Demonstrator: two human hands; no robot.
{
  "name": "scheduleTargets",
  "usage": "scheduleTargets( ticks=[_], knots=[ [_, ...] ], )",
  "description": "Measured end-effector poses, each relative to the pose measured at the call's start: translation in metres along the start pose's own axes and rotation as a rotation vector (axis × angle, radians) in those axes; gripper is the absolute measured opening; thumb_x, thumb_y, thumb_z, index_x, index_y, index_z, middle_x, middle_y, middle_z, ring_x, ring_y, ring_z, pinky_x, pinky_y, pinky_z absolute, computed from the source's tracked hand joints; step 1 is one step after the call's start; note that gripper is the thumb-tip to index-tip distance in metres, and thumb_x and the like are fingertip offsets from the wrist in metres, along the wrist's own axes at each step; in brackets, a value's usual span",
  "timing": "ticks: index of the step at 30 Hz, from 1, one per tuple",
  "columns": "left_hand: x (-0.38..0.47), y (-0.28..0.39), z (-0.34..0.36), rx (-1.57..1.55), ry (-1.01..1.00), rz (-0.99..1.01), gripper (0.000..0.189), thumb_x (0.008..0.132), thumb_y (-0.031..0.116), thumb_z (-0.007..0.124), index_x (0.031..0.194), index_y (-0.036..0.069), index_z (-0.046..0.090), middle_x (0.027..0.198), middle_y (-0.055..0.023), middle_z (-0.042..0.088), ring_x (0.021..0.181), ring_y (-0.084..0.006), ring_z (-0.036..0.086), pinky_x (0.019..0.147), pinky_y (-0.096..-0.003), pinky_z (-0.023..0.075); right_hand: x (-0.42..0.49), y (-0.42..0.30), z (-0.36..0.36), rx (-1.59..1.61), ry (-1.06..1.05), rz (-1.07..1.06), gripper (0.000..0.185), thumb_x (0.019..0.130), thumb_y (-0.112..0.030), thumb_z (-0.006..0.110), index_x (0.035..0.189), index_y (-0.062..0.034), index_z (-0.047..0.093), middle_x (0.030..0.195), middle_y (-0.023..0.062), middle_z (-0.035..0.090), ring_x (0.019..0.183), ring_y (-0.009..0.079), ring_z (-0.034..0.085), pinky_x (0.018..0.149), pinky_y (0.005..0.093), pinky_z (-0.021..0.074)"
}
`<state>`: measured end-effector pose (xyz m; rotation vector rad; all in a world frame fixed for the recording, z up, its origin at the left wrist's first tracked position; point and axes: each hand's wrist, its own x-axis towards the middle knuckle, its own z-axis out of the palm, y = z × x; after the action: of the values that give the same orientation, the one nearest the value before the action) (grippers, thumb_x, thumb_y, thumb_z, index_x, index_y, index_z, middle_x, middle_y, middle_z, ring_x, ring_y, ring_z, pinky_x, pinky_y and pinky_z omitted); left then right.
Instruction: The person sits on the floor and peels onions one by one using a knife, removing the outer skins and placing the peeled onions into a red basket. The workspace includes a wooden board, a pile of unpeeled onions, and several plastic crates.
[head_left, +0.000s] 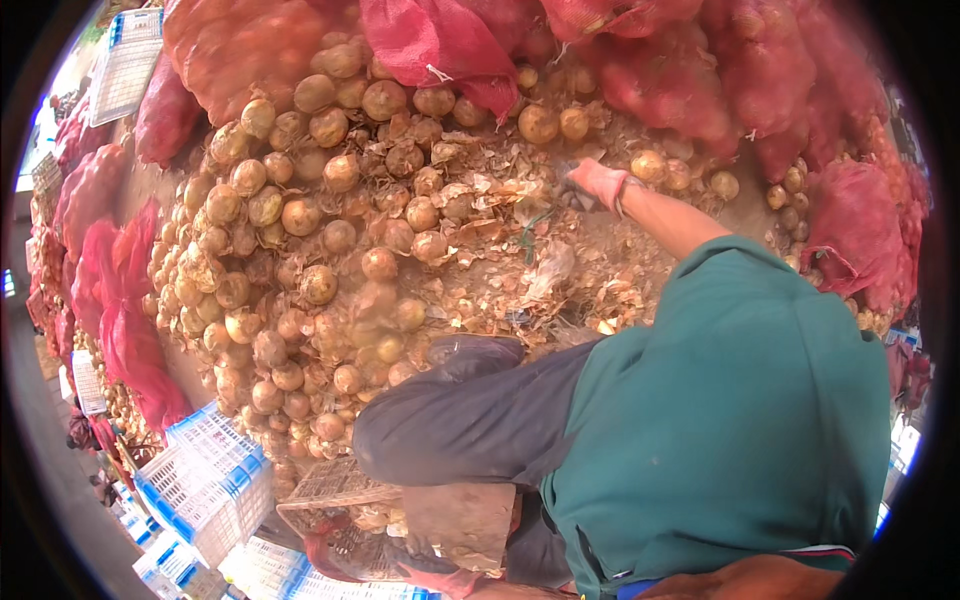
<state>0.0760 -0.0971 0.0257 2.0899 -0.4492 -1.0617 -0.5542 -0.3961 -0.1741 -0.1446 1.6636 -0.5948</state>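
Note:
My right hand (589, 185), in a pink glove with a dark grey palm, reaches low over a layer of loose onion skins (495, 199). Its fingers are blurred, so I cannot see whether anything is between them. Two onions (660, 168) lie just beside its wrist. At the bottom, my left hand (431, 568), in a similar glove, is at a dirty brown plastic crate (337, 491) next to my leg. A brown board-like piece (461, 521) lies beside this hand. What the left fingers touch is partly hidden. A large heap of yellow onions (300, 217) spreads before me.
Full red mesh sacks (660, 82) line the far side, with another sack (855, 225) behind my right arm. A white-and-blue plastic crate (206, 480) stands at lower left. Red netting (131, 322) lies left of the heap. My dark boot (476, 349) is among the skins.

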Motion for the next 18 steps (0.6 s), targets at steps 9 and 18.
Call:
scheduleTargets(
  ticks=[9,18],
  knots=[
    [-0.039,0.052,0.098,0.335,0.279,0.128,0.055,0.095,0.039,0.045,0.130,-0.003,0.045,0.123,-0.0212,0.053,0.105,-0.0338,0.059,0.087,-0.0395,0.0513,0.123,-0.016,-0.054,-1.425,0.015,-0.539,0.015,0.085,-0.021,0.058,0.086,-0.0115,0.070,0.075,0.0058,0.068,0.061,0.0149,0.063,0.051,0.0308,0.0464],
    [-0.027,0.032,0.097,0.578,0.095,0.430,0.060,0.092,0.030,0.055,0.139,-0.003,0.038,0.133,-0.0210,0.048,0.112,-0.0280,0.055,0.092,-0.0374,0.0470,-0.132,-0.068,0.055,-0.307,-0.427,-0.254,0.024,0.087,-0.013,0.057,0.109,-0.0045,0.058,0.071,0.0020,0.063,0.044,0.0075,0.050,0.034,0.0221,0.0365]
  ],
)
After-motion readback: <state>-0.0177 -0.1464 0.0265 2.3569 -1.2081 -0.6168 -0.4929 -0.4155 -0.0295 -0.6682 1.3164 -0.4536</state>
